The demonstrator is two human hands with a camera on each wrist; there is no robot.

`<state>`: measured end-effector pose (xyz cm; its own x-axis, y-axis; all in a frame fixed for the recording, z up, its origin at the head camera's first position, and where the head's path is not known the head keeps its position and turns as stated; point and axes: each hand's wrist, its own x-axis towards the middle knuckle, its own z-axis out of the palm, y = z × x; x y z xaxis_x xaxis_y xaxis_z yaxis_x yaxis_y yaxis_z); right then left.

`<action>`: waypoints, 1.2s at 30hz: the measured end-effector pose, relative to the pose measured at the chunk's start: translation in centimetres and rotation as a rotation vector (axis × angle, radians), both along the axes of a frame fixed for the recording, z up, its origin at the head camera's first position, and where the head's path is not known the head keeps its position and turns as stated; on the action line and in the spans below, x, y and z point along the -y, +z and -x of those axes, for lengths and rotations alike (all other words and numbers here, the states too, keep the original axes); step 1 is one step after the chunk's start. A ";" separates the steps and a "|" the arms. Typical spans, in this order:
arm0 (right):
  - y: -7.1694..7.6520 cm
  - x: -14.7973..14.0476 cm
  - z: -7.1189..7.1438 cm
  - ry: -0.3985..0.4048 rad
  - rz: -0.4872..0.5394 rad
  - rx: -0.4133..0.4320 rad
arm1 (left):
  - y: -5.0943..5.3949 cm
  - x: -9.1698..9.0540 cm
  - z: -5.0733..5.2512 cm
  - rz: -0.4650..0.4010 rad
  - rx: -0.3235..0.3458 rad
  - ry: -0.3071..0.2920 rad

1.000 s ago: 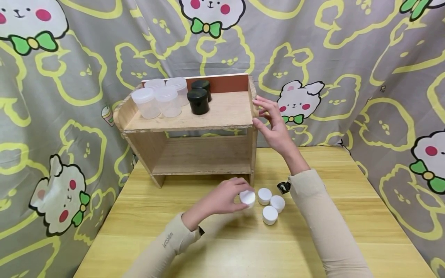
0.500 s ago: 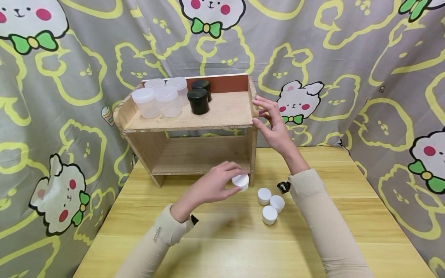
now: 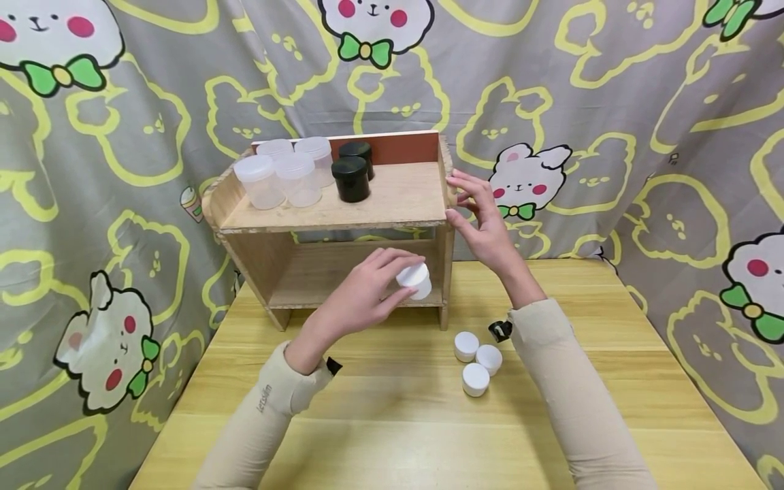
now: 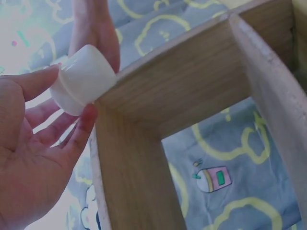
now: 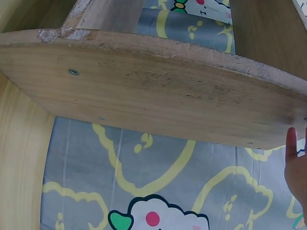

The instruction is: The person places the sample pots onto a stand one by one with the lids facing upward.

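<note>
A small white lidded jar (image 3: 417, 281) is pinched between the thumb and fingers of the left hand (image 3: 361, 294), in front of the shelf's lower opening. The left wrist view shows the same jar (image 4: 84, 80) tilted in the left hand (image 4: 43, 148). The right hand (image 3: 488, 228) rests its fingertips on the right side panel of the wooden shelf (image 3: 392, 197); in the right wrist view that hand (image 5: 298, 172) touches the panel (image 5: 168, 91). Several clear jars (image 3: 300, 178) and two black jars (image 3: 352, 180) stand on the top board.
Three white jars (image 3: 475, 379) stand close together on the wooden table (image 3: 392, 422), right of the shelf's front leg. A small black object (image 3: 500, 331) is by the right sleeve. A patterned curtain (image 3: 582, 82) hangs behind and on both sides.
The left hand has lifted the white jar off the table, moving up and leftward to the height of the lower shelf board. The right hand has stayed on the side panel.
</note>
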<state>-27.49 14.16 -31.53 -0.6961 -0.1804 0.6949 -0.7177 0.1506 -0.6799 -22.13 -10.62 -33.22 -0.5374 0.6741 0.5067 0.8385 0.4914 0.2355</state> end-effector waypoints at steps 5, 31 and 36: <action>0.0 0.0 0.0 0.001 0.000 0.000 | 1.0 0.3 0.1 -0.040 -0.002 0.018; -0.1 0.1 0.1 0.006 0.013 -0.019 | 7.3 1.5 4.3 -0.200 -0.151 0.135; -0.2 0.1 0.2 0.011 0.023 -0.023 | 8.6 1.5 6.4 -0.186 -0.153 0.166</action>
